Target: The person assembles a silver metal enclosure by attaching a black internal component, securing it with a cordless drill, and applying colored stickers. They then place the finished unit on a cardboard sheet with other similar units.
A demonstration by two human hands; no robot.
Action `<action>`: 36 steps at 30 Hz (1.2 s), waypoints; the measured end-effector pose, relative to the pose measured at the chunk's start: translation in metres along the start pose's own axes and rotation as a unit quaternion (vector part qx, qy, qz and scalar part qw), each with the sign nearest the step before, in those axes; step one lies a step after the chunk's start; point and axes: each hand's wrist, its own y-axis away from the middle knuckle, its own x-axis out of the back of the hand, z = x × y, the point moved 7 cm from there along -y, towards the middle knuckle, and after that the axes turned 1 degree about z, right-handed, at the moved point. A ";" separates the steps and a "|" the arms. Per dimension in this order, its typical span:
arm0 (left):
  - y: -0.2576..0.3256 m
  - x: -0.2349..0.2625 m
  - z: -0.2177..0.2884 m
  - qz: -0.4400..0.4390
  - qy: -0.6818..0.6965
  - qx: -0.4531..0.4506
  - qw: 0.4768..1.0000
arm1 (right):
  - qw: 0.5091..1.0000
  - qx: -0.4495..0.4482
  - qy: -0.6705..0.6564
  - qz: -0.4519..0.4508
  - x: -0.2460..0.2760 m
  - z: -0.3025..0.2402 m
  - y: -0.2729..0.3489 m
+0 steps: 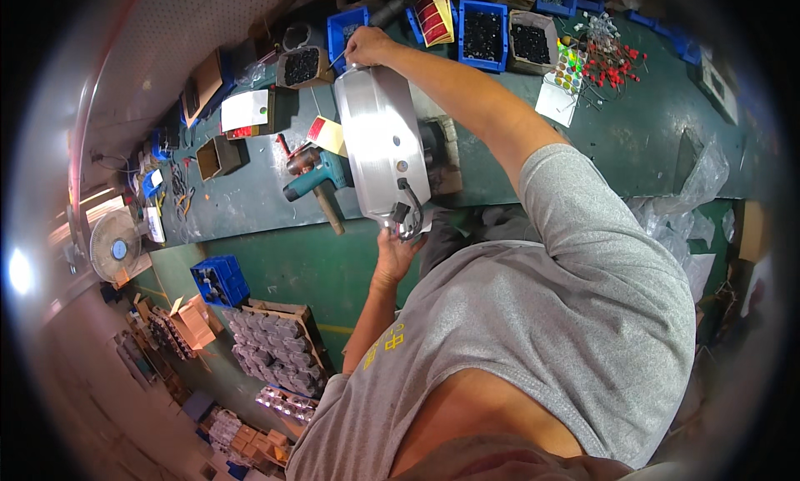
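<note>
The silver metal housing [382,147] lies at upper centre of the frame on the green workbench [583,139]. The left hand [396,252] supports its lower end, fingers curled under it. The right hand [367,46] is closed around a thin tool at its upper end.

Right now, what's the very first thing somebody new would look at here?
Probably the big shiny metal housing in the middle, lying across the green workbench. The right hand grips its far end and the left hand holds its near end, by a dark cable. Beside it on the left lies a teal power drill, and blue bins of small dark parts line the bench's far edge.
</note>
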 end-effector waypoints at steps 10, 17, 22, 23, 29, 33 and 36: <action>-0.005 0.007 -0.004 -0.001 -0.030 0.008 1.000 | 0.998 -0.018 -0.066 0.003 0.012 0.010 0.013; -0.008 -0.012 -0.004 0.073 -0.209 0.009 0.975 | 0.974 0.032 -0.224 0.001 0.043 0.046 0.045; -0.018 -0.059 -0.005 0.088 -0.420 -0.072 0.900 | 0.971 -0.056 -0.234 0.002 0.076 0.084 0.078; -0.020 -0.069 -0.004 0.091 -0.454 -0.076 0.883 | 0.960 -0.082 -0.268 -0.003 0.082 0.091 0.085; 0.009 -0.071 0.025 0.054 -0.425 -0.079 0.900 | 0.985 0.018 -0.105 0.139 0.081 0.074 0.095; 0.035 -0.032 0.060 0.148 -0.465 -0.197 0.850 | 0.927 0.045 -0.150 0.339 0.108 0.044 0.161; 0.060 -0.065 0.112 0.184 -0.526 -0.384 0.736 | 0.911 0.047 -0.289 0.292 0.102 0.037 0.217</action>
